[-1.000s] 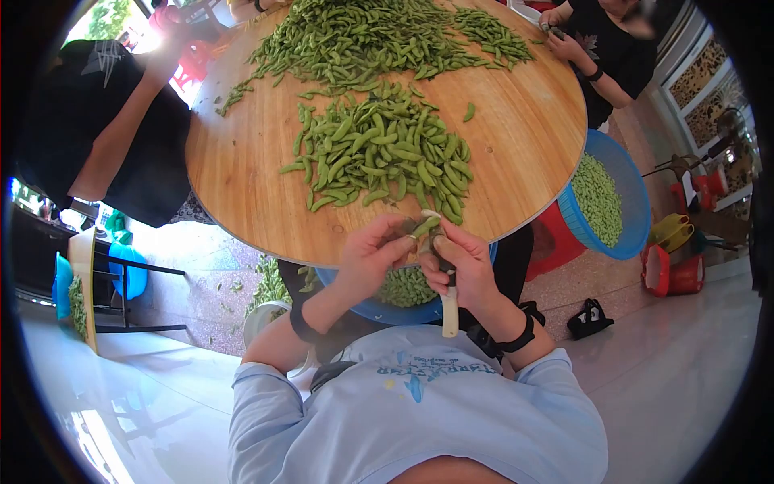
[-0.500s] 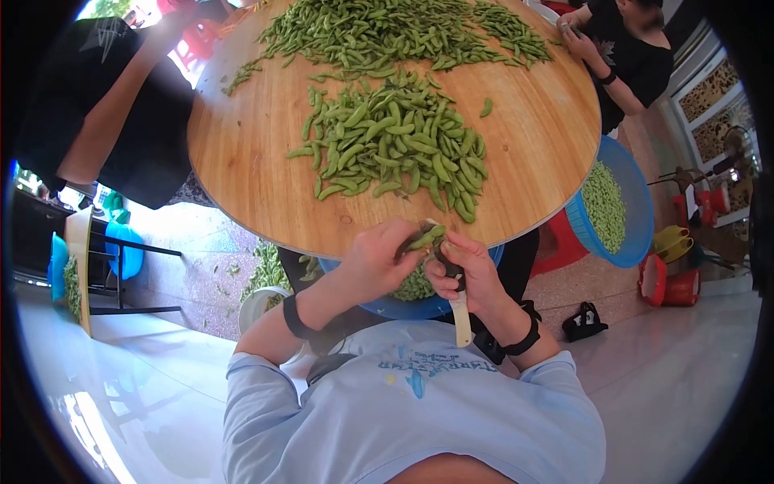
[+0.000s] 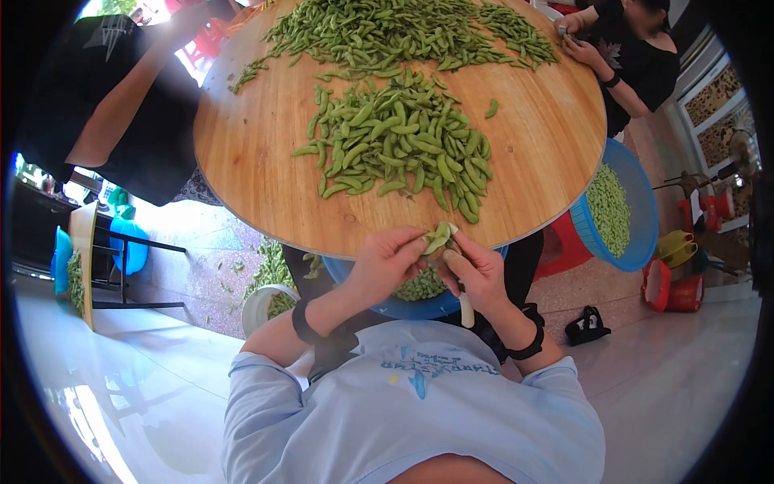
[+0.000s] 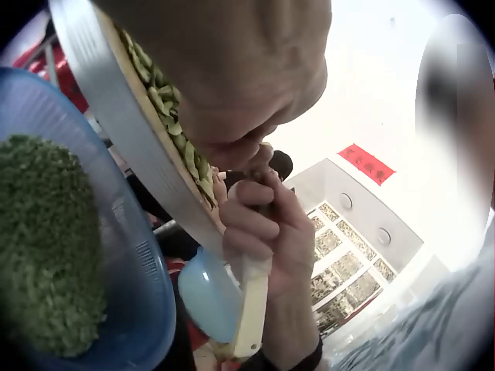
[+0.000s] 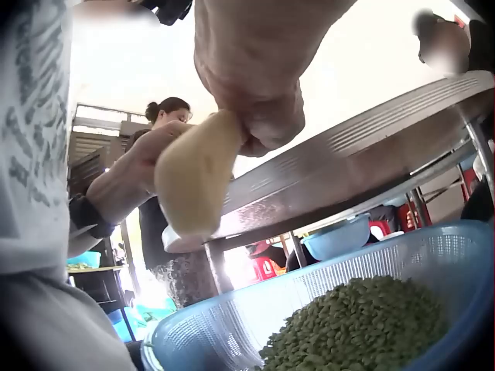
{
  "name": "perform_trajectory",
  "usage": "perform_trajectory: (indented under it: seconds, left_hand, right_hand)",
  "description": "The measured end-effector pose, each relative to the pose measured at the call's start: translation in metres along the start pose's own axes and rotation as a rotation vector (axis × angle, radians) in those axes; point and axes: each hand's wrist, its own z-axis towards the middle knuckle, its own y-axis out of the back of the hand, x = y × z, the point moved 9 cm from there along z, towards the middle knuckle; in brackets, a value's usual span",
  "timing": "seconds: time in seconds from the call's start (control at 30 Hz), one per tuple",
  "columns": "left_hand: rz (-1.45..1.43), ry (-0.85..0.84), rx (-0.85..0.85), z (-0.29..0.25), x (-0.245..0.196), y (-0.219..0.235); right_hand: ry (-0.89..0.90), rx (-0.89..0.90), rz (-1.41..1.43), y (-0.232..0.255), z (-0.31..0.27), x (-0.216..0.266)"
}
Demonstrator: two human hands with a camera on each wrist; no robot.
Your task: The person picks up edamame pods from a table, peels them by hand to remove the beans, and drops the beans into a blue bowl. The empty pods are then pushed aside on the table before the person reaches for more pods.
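Observation:
Between the fingertips of both hands, just off the near table edge, is a green soybean pod point(image 3: 438, 239). The left hand point(image 3: 384, 264) pinches it from one side with thumb and fingers. Fingers of the right hand point(image 3: 482, 276) curl round a tool whose cream handle point(image 4: 252, 313) sticks out below the palm; its working end is hidden. The right thumb and fingertips are at the pod too. Below the hands sits a blue basin point(image 5: 186, 338) with shelled green beans point(image 5: 360, 325). A loose pile of pods point(image 3: 395, 141) lies on the round wooden table point(image 3: 266, 177).
A larger pod heap point(image 3: 379, 36) covers the table's far side. At right stands a blue basket point(image 3: 641, 218) of shelled beans. A white bucket point(image 3: 256, 310) and scattered pods point(image 3: 270, 270) are at floor level on the left. Other people are at the table's left and far right.
The left hand has turned, and the pod between the hands now shows paler green. The cream handle shows less below the right hand than before.

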Motion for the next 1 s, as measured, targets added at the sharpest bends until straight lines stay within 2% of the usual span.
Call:
perform_trajectory:
  seconds: [0.03, 0.1, 0.13, 0.2, 0.23, 0.3, 0.63, 0.7, 0.73, 0.8, 0.83, 0.9, 0.93, 1.0]
  left_hand:
    - [0.001, 0.003, 0.001, -0.003, 0.003, -0.003]
    - [0.337, -0.248, -0.035, -0.011, -0.013, -0.008]
    - [0.337, -0.247, -0.032, -0.013, -0.012, -0.009]
    - [0.550, -0.471, -0.070, -0.022, -0.030, -0.016]
    - [0.549, -0.471, -0.071, -0.023, -0.029, -0.015]
    - [0.637, -0.600, -0.080, -0.028, -0.037, -0.017]
    - [0.675, -0.535, -0.071, -0.038, -0.031, -0.016]
    - [0.674, -0.421, -0.016, -0.035, -0.018, -0.016]
    - [0.673, -0.422, -0.021, -0.036, -0.014, -0.016]
    - [0.612, -0.412, -0.076, -0.039, -0.009, -0.012]
    - [0.613, -0.410, -0.078, -0.042, -0.008, -0.010]
    - [0.632, -0.264, 0.004, -0.045, 0.004, -0.007]
    - [0.632, -0.260, 0.001, -0.048, 0.004, -0.005]
    - [0.630, -0.208, 0.009, -0.055, 0.009, -0.001]
  right_hand:
    - [-0.002, -0.002, 0.002, -0.001, 0.001, -0.002]
    - [0.430, -0.173, -0.590, -0.002, -0.005, 0.033]
    - [0.428, -0.177, -0.590, -0.001, -0.004, 0.034]
    - [0.487, -0.132, -0.769, -0.010, -0.005, 0.040]
    - [0.488, -0.130, -0.770, -0.012, -0.007, 0.045]
    - [0.490, -0.078, -0.865, -0.024, -0.010, 0.054]
    - [0.602, -0.036, -1.021, -0.047, -0.015, 0.042]
    - [0.659, -0.029, -1.090, -0.050, -0.019, 0.037]
    - [0.661, -0.024, -1.091, -0.050, -0.021, 0.037]
    - [0.529, 0.044, -1.112, -0.048, -0.018, 0.026]
    - [0.528, 0.046, -1.110, -0.048, -0.021, 0.023]
    - [0.465, 0.110, -1.161, -0.048, -0.023, 0.010]
    - [0.463, 0.114, -1.157, -0.049, -0.024, 0.007]
    - [0.610, 0.152, -1.182, -0.061, -0.030, 0.009]
